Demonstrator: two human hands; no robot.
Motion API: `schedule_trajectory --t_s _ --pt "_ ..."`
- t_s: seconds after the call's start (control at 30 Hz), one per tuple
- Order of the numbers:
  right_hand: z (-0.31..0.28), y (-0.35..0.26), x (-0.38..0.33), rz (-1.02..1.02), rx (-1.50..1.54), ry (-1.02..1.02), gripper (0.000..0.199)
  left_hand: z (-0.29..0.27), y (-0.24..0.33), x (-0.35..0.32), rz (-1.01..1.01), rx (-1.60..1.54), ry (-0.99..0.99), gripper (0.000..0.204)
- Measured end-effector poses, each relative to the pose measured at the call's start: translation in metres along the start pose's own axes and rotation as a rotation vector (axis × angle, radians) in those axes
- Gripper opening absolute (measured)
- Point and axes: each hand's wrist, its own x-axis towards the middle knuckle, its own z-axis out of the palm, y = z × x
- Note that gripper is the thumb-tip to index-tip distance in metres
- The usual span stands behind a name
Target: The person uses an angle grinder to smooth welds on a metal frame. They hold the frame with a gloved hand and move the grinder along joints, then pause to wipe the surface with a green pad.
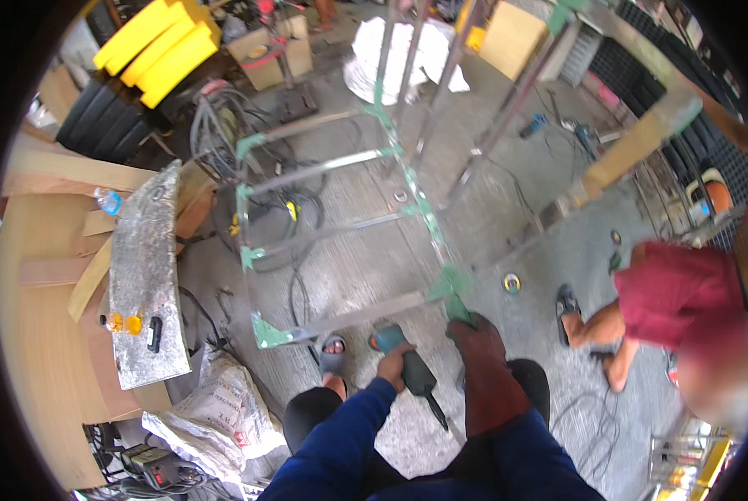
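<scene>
A dark green angle grinder (418, 373) with a teal head is in my bare left hand (392, 369), fingers wrapped round its body. Its cord end points down toward my lap. My right hand (476, 341), in a long reddish-brown glove, closes on the near right corner of a welded metal frame (349, 313); the glove hides part of this grip. Green paint covers the frame's corners and joints, while the bars between are bare grey metal. The grinder's head is close to the near bar, and I cannot tell whether they touch.
A person in a red shirt (679, 292) crouches at right. At left, a speckled slab (147, 275) bears small bottles, beside a white sack (215, 413). Upright metal bars (441, 92) rise beyond the frame. Cables (299, 275) and a tape roll (512, 283) lie on the concrete floor.
</scene>
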Motion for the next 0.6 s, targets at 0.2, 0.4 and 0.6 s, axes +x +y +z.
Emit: schedule_trajectory --t_s 0.2,0.4,0.6 --pt "0.021 0.020 0.016 -0.124 -0.250 0.195 0.050 -0.011 0.004 -0.003 -0.050 0.027 0.014 0.018" --pt "0.031 0.010 0.006 -0.033 0.123 0.102 0.041 -0.010 0.007 -0.016 -0.071 0.064 0.053 0.021" --pt "0.034 0.002 0.000 0.006 0.196 0.145 0.040 -0.011 0.005 -0.017 -0.079 0.089 0.045 0.022"
